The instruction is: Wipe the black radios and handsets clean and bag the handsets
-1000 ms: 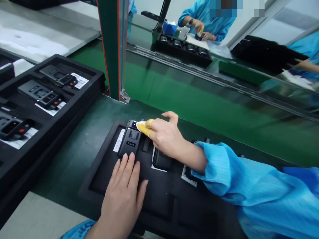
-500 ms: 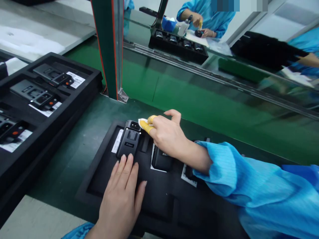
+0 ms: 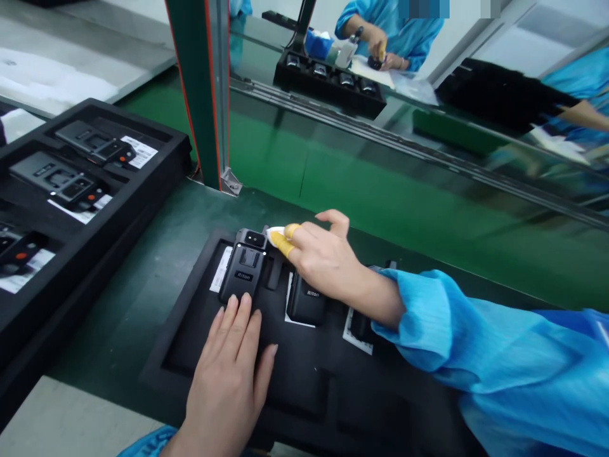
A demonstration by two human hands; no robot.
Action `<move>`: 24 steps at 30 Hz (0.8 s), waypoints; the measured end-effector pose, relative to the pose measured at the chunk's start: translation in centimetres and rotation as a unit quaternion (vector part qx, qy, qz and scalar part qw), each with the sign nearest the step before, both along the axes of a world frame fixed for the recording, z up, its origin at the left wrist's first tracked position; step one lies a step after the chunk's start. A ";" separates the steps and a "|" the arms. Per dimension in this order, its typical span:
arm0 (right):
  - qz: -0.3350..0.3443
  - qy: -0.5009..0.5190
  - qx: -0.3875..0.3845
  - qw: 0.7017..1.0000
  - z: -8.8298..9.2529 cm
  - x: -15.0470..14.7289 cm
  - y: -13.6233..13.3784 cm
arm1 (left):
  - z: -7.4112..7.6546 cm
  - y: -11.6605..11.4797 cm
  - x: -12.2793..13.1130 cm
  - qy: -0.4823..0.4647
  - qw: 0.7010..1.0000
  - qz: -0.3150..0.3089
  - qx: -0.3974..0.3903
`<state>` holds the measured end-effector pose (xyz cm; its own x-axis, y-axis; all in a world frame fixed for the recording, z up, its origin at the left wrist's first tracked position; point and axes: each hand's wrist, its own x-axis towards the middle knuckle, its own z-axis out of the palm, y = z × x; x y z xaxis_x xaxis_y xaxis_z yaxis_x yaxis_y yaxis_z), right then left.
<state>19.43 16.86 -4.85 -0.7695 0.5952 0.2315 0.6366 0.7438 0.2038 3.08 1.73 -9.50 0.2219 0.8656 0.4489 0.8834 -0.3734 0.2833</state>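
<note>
A black handheld device marked "Riton" (image 3: 248, 260) lies face down, its two-lens block at the top, in a black foam tray (image 3: 190, 279). My left hand (image 3: 228, 362) is open, fingers stretched out, with the fingertips on the device's lower end. Just right of the lens block, my right hand (image 3: 318, 254) is closed in a pinch on a small white wipe (image 3: 275, 235); yellow finger cots cover its thumb and forefinger. Under my right wrist, a second device (image 3: 307, 308) is partly hidden. Farther right, a third device is mostly covered by my sleeve.
At left, another black foam tray (image 3: 157, 171) holds several similar devices with white labels. A green post (image 3: 197, 95) stands on the green bench beyond my hands. Across a green partition (image 3: 361, 178), a co-worker in blue sleeves handles a small black item near a tray (image 3: 328, 89).
The wipe in my right hand has shifted slightly right, away from the device's lens block. My left hand stays on the device. The whole view has moved slightly.
</note>
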 end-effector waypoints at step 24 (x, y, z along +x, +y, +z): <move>-0.187 0.044 -0.237 0.952 4.3 -2.2 -0.1 | 0.0 0.0 0.1 0.005 1.000 0.001 0.001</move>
<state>17.23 16.73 -0.50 -0.4729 0.8776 -0.0781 0.8744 0.4565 -0.1642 3.19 1.69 -9.53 0.2242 0.8657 0.4475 0.8875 -0.3711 0.2733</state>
